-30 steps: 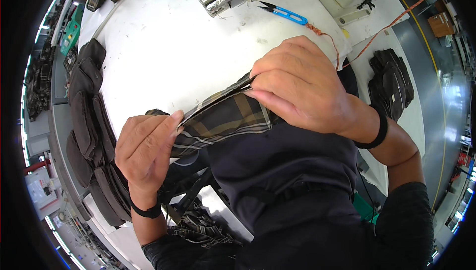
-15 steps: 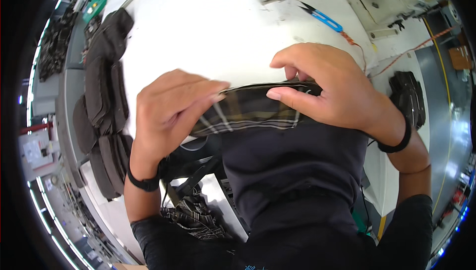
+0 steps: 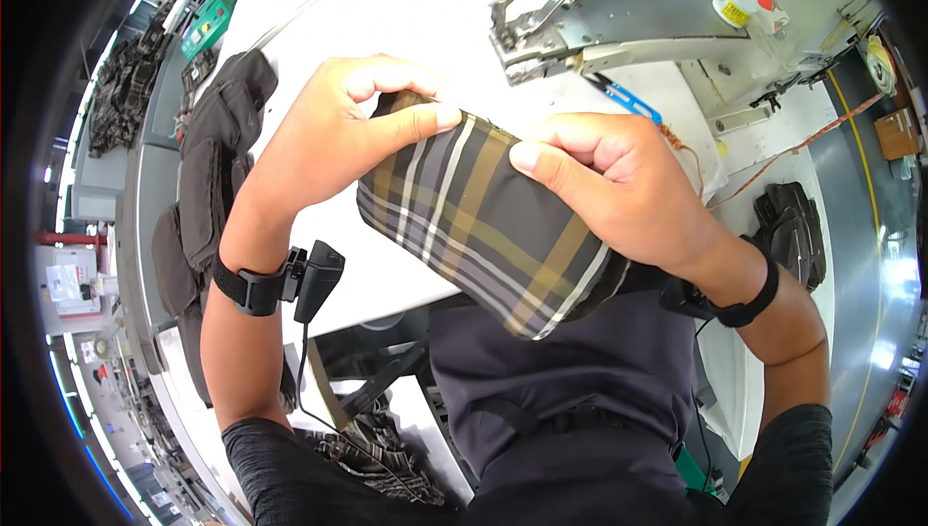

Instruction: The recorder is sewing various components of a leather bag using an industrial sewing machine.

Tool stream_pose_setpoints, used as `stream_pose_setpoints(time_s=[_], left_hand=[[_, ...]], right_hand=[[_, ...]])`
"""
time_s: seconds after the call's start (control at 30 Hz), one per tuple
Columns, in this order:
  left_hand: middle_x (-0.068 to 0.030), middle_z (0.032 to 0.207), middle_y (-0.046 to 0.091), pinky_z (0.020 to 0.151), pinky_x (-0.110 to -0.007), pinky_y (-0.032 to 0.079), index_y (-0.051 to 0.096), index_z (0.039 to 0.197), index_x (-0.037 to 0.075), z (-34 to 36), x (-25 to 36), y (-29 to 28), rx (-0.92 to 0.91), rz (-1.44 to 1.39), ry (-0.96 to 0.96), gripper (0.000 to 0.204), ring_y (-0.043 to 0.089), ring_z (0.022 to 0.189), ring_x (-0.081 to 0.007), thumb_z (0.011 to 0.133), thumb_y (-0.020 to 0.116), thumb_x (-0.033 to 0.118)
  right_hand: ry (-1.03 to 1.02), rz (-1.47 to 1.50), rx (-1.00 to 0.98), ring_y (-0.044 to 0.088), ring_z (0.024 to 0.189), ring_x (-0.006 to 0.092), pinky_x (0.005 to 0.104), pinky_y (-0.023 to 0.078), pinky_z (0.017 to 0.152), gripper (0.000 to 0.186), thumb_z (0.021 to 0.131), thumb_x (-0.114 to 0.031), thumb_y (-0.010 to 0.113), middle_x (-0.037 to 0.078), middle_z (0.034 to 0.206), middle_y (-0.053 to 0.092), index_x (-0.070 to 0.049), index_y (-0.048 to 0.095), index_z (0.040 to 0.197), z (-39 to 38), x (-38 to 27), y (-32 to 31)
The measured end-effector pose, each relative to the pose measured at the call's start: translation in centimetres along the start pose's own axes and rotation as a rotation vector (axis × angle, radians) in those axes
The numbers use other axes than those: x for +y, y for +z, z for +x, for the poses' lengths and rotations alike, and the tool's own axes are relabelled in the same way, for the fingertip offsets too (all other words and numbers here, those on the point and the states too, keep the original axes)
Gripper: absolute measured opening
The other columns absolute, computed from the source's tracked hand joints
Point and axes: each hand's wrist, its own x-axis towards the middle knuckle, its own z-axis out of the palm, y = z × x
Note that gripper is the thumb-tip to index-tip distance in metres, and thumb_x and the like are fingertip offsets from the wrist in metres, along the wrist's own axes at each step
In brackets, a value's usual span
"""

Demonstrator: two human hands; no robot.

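White table, curving away under my arms; sewing machine at its far edge, dark garment stack along my left, smaller dark pile to my right. Plaid piece, held up between me and the machine, long axis slanting from upper left by my left hand down to lower right below my right hand. Both hands apart, each pinching the piece's upper edge, thumb on the near face, equally close to it; blue snips lie beyond my right knuckles, by the machine.
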Motion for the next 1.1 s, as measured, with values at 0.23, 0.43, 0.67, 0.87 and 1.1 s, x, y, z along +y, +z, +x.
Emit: stream_pose_setpoints(time_s=[0.23,0.43,0.67,0.87,1.1], left_hand=[[-0.0048,0.093,0.075,0.082,-0.031,0.053,0.075,0.113,-0.002,6.2,-0.2,-1.4,0.050,0.048,0.185,0.032,0.065,0.085,-0.0115,0.093,0.082,0.021],[-0.0064,0.104,0.076,0.086,-0.032,0.054,0.076,0.115,0.002,7.4,-0.5,-2.2,0.061,0.079,0.111,0.041,0.068,0.095,-0.0153,0.086,0.090,0.026],[-0.0084,0.114,0.077,0.091,-0.033,0.055,0.071,0.132,0.003,7.5,-0.6,-1.8,0.187,0.214,0.182,0.051,0.069,0.102,-0.0169,0.088,0.087,0.024],[-0.0095,0.112,0.076,0.094,-0.031,0.054,0.067,0.130,-0.003,5.6,-1.5,1.0,0.438,0.151,0.288,0.041,0.070,0.104,-0.0152,0.094,0.077,0.014],[-0.0026,0.111,0.067,0.092,-0.026,0.052,0.068,0.115,-0.001,3.7,2.5,3.6,0.330,-0.030,0.000,0.020,0.063,0.099,-0.0099,0.100,0.075,0.010]], right_hand=[[0.234,0.282,0.098,0.066,0.094,0.0055,0.0239,0.054,0.085,0.024,0.107,-0.014,0.064,0.002,0.104,0.076,0.005,0.075,0.117,2.1,0.3,-1.6],[0.182,0.423,0.163,0.061,0.082,0.0027,0.0222,0.049,0.072,0.022,0.105,-0.015,0.065,-0.002,0.090,0.072,0.004,0.075,0.106,3.1,1.6,-0.6],[0.190,0.500,0.173,0.067,0.090,0.0049,0.0227,0.053,0.080,0.023,0.106,-0.014,0.065,0.002,0.100,0.076,0.005,0.076,0.112,2.9,1.7,0.1],[0.189,0.502,0.205,0.066,0.085,0.0043,0.0220,0.053,0.077,0.022,0.106,-0.014,0.066,0.001,0.097,0.076,0.004,0.076,0.111,2.9,2.2,0.3],[0.160,0.430,0.224,0.066,0.086,0.0047,0.0220,0.053,0.078,0.023,0.105,-0.015,0.067,0.001,0.097,0.076,0.005,0.076,0.112,3.1,2.2,0.3]])
